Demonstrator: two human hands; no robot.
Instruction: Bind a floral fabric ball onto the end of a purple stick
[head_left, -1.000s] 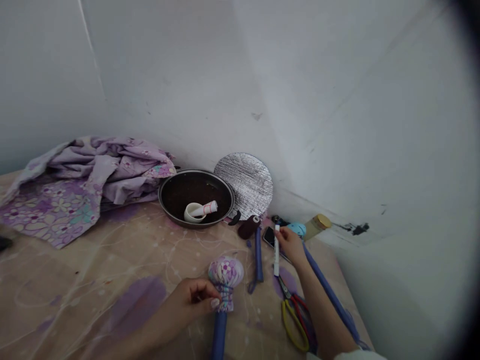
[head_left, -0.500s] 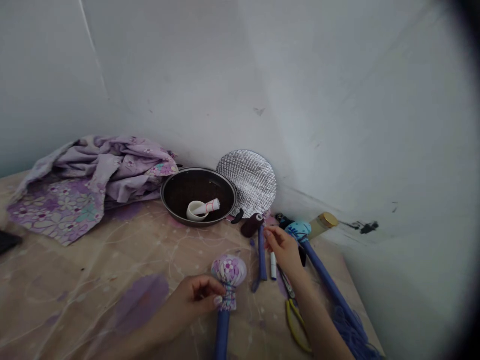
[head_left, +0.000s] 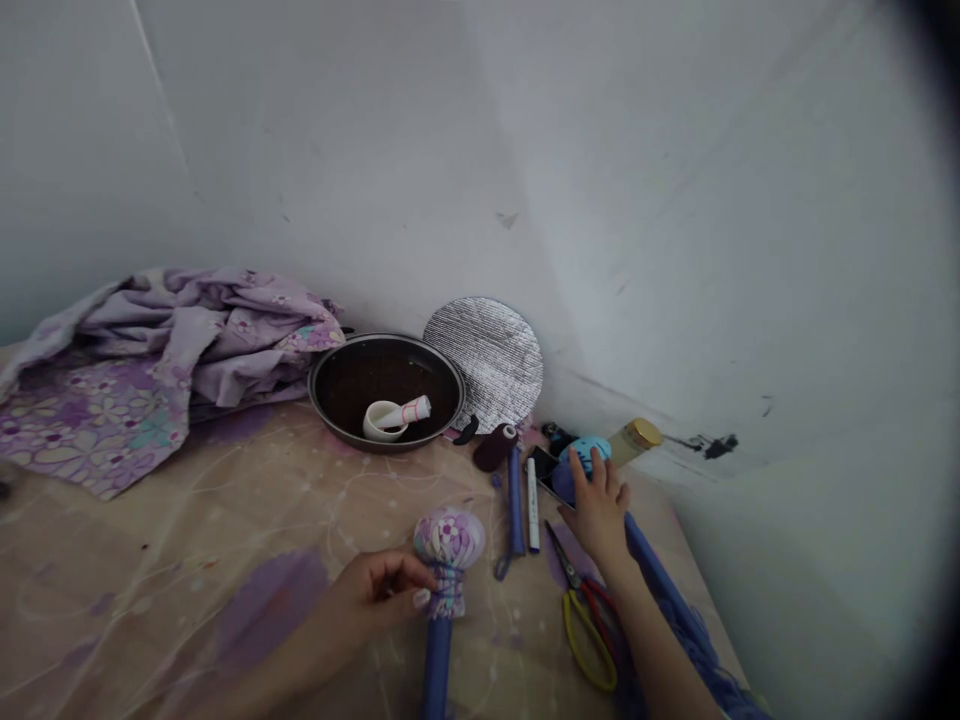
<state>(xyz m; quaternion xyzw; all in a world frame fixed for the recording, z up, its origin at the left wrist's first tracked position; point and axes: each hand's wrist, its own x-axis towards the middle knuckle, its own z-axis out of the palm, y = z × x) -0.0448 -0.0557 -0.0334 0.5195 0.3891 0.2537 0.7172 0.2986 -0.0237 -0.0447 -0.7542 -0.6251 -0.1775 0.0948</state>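
Left hand (head_left: 375, 600): thumb and forefinger drawn together at the bound neck of a flowered ball (head_left: 449, 538), which stood on a blue stick (head_left: 437, 665) at front centre (whether they pinched a thread or merely touched the cloth could not be told). Right hand (head_left: 601, 515): fingers loose and spread, grasping nothing visible, over a dark bundle (head_left: 562, 482) and beside a pale-blue ball (head_left: 594, 446). Progress, by appearance: both balls were covered, the flowered one wound at its neck; the finish of its binding and anything left could not be judged. Nearby: one capped marker (head_left: 533, 508); one short stick (head_left: 515, 510); one dark spool (head_left: 493, 450); one pair of scissors (head_left: 589, 640), lying unheld; one phone (head_left: 541, 468), partly hidden; one gold-lidded jar (head_left: 636, 440). Farther out: one pan (head_left: 322, 425) containing a cup (head_left: 379, 428) and a paper roll (head_left: 411, 411); one foil disc (head_left: 491, 360); one heap of flowered cloth (head_left: 202, 350).
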